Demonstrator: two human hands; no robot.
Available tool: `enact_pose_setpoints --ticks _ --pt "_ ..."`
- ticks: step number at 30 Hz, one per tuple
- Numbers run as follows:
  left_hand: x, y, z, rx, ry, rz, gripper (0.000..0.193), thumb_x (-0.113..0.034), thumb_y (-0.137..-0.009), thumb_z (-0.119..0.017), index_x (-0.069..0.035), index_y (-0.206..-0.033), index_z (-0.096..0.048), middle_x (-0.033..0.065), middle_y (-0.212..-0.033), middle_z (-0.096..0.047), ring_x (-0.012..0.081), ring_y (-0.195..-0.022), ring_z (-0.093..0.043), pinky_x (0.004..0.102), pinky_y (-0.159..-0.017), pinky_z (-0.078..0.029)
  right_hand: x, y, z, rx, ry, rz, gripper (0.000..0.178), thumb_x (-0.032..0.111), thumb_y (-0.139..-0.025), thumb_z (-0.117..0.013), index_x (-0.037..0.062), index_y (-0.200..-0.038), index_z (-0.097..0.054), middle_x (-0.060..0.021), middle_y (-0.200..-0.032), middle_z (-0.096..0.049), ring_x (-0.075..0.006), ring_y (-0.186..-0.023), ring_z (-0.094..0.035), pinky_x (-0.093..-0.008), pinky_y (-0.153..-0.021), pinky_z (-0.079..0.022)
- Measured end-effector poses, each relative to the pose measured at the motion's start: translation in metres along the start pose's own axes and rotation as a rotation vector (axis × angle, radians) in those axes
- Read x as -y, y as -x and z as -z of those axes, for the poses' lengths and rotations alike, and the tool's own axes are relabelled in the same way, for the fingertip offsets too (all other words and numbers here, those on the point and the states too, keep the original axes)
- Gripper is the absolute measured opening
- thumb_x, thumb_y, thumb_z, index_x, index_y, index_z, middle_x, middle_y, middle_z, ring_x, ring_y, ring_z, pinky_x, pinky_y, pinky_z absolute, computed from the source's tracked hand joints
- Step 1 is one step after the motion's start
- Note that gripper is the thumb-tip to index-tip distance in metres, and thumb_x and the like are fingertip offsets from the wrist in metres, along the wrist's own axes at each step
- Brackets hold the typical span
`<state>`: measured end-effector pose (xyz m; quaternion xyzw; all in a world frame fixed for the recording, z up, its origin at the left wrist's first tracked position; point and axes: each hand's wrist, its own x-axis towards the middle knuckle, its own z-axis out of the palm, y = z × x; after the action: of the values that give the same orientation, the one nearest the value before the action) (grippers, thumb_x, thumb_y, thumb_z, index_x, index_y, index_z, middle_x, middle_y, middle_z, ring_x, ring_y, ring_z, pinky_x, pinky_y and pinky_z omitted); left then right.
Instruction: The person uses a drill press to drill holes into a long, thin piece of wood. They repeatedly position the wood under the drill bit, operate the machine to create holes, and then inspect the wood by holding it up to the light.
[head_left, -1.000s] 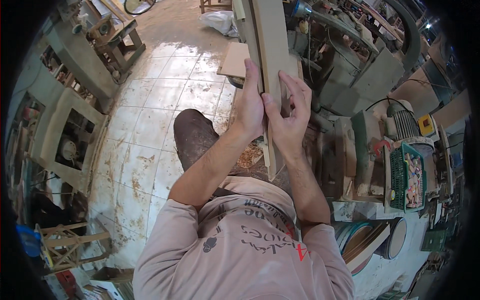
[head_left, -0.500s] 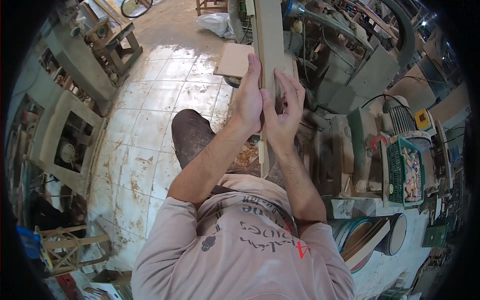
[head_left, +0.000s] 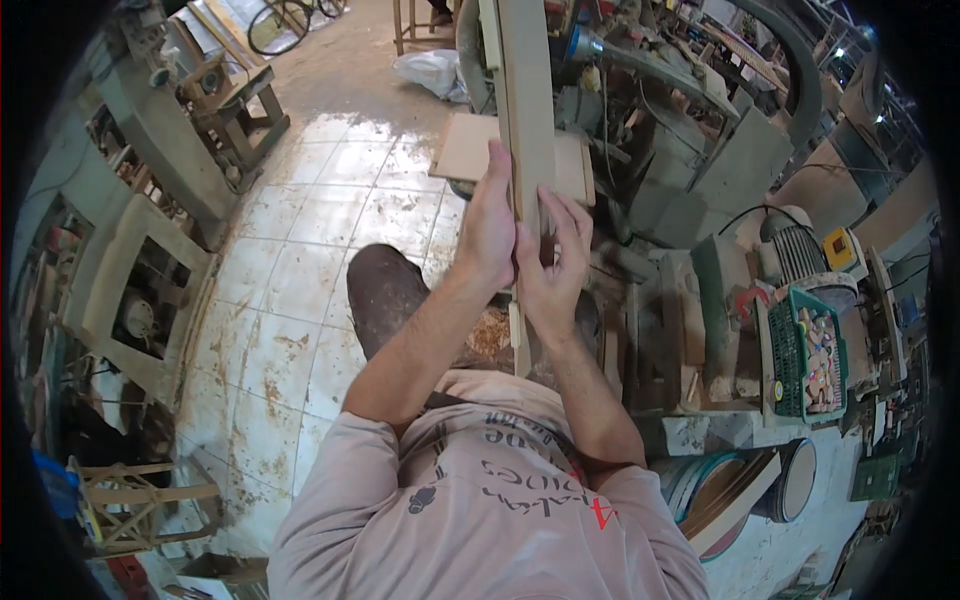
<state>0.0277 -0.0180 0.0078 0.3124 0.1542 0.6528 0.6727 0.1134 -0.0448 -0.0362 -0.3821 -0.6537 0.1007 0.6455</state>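
A long, narrow wooden plank (head_left: 530, 100) runs away from my waist toward the top of the view. My left hand (head_left: 489, 235) is pressed along its left edge, thumb stretched forward. On the opposite side, the bent fingers and thumb of my right hand (head_left: 557, 250) hold the plank. Both hands meet close together around it. A thinner, paler strip (head_left: 490, 35) lies along the plank's left side near the far end. Beyond my hands, a flat square board (head_left: 468, 143) sits beneath the plank. Wood shavings (head_left: 490, 335) lie below, near my lap.
To the right, a motor (head_left: 795, 245) with a yellow switch box (head_left: 842, 246) stands behind a green basket (head_left: 790, 350) of small wooden pieces. Round drums (head_left: 795, 480) are at lower right. White floor tiles (head_left: 320, 215) spread left, toward a machine frame (head_left: 120, 285).
The whole view has shifted a little, so hands, plank and surroundings sit lower in the picture. Both hands keep about the same hold on the plank.
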Motion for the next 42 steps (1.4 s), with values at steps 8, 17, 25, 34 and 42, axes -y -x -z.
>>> enact_pose_setpoints --ticks 8,17,25,34,42 --pt "0.004 0.002 0.005 -0.017 -0.023 0.048 0.066 -0.063 -0.096 -0.028 -0.005 -0.115 -0.054 0.0085 -0.093 -0.059 0.0206 -0.082 -0.062 0.0354 -0.072 -0.054 0.008 0.003 0.004 0.03 0.011 0.0 0.046 0.008 -0.079 -0.069 0.0026 -0.124 -0.059 -0.0163 -0.12 -0.05 -0.0283 -0.109 -0.048 -0.0375 -0.096 -0.039" --pt "0.0 0.012 0.002 0.029 -0.056 0.072 0.07 -0.062 -0.097 -0.025 -0.004 -0.125 -0.049 0.0095 -0.111 -0.056 0.0191 -0.098 -0.058 0.0349 -0.081 -0.054 0.008 0.009 0.008 0.057 -0.002 0.03 0.044 0.01 -0.082 -0.068 0.0028 -0.125 -0.06 -0.0173 -0.123 -0.048 -0.0282 -0.112 -0.046 -0.0384 -0.097 -0.037" --pt "0.007 0.007 0.018 0.038 -0.142 0.036 0.072 -0.064 -0.096 -0.024 -0.003 -0.128 -0.047 0.0102 -0.113 -0.055 0.0206 -0.099 -0.058 0.038 -0.081 -0.054 0.007 0.007 0.007 0.102 0.038 0.03 0.044 0.008 -0.081 -0.069 0.0057 -0.124 -0.061 -0.0164 -0.126 -0.046 -0.0288 -0.111 -0.044 -0.0386 -0.096 -0.037" --pt "-0.005 0.009 0.043 0.063 -0.382 -0.009 0.03 -0.022 -0.097 -0.055 0.0 -0.117 -0.059 0.0071 -0.104 -0.066 0.0111 -0.086 -0.062 0.0263 -0.076 -0.051 -0.001 0.022 0.007 0.229 -0.125 -0.164 0.041 0.013 -0.084 -0.069 0.0063 -0.123 -0.061 -0.0232 -0.141 -0.036 -0.0373 -0.133 -0.033 -0.0428 -0.107 -0.03" --pt "-0.003 0.038 0.077 0.277 -0.949 -0.044 0.026 -0.015 -0.093 -0.061 0.003 -0.111 -0.059 0.0021 -0.082 -0.061 0.0093 -0.072 -0.054 0.0273 -0.065 -0.046 0.041 -0.065 0.046 -0.105 -0.417 0.063 0.039 0.02 -0.095 -0.056 -0.0027 -0.126 -0.051 -0.0153 -0.134 -0.046 -0.024 -0.127 -0.043 -0.0377 -0.104 -0.034"
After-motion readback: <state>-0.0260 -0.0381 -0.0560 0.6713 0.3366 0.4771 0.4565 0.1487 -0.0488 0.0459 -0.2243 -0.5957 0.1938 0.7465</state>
